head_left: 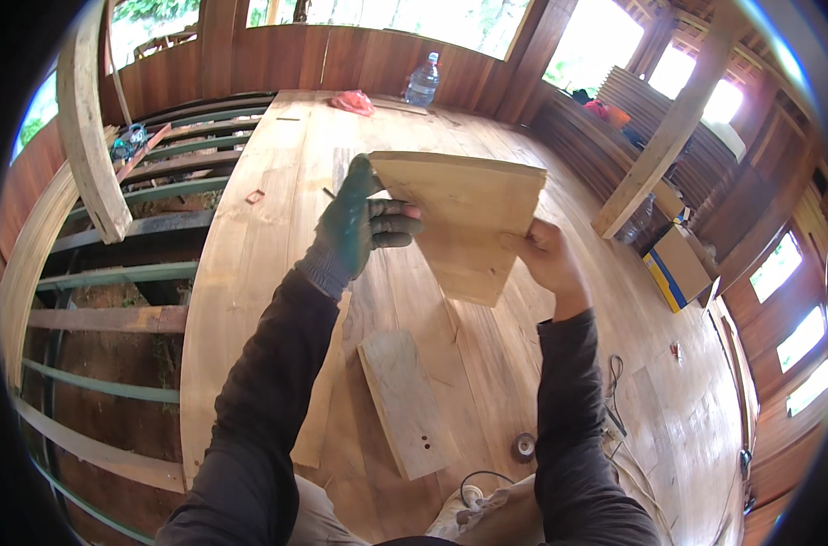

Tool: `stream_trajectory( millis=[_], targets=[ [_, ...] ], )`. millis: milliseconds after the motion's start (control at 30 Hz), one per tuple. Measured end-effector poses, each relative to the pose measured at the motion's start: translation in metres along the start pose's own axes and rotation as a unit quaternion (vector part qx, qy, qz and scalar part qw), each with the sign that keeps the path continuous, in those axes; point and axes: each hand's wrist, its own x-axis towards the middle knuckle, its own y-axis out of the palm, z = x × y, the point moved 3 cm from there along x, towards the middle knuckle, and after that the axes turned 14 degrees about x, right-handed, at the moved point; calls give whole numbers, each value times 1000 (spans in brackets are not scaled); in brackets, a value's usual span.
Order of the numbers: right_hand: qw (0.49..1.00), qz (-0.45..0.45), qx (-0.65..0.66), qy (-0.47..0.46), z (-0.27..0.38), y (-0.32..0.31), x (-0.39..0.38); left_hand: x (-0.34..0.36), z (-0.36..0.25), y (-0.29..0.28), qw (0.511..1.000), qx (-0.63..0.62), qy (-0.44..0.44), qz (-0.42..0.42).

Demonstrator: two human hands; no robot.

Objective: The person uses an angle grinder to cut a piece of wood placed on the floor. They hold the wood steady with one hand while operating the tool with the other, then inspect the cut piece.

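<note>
Both my hands hold up a short pale wooden board (464, 218) in front of me, tilted, above the plank floor. My left hand (359, 223), in a green glove, grips the board's left edge with the fingers across its face. My right hand (546, 259), bare, grips its right edge lower down. Below, on the floor between my forearms, lies a second short board (405, 400) with two small holes near its near end. A longer narrow plank (323, 391) lies beside it under my left arm.
The plank floor (268, 237) ends at the left on open joists and green metal beams (122, 273) over bare ground. A plastic water bottle (422, 82) and a red bag (352, 101) stand at the far wall. A cardboard box (678, 264) sits right; cables and a small round disc (523, 446) lie near my knees.
</note>
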Motion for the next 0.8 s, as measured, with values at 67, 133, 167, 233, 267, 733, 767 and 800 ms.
stream_trajectory(
  millis=[67,133,167,233,267,733,767,800],
  targets=[
    [999,-19,39,-19,-5,16,5,-7,-5,-7,1000,0,7,-11],
    [996,-31,73,-25,-12,27,8,-12,-8,-10,1000,5,13,-11],
    [995,-30,88,-24,-16,30,10,-15,-8,-11,1000,8,18,-11],
    [990,-27,130,-42,-22,35,11,-18,-9,-13,999,16,27,-6],
    [991,-34,123,-48,-24,35,12,-19,-9,-12,999,19,29,-6],
    [986,-41,161,-29,-46,25,-1,-19,-14,12,994,84,64,-37],
    [986,-42,158,-39,-45,23,-3,-19,-15,14,993,94,69,-35],
    [986,-43,154,-48,-45,21,-5,-19,-17,17,992,99,72,-31]
  ],
)
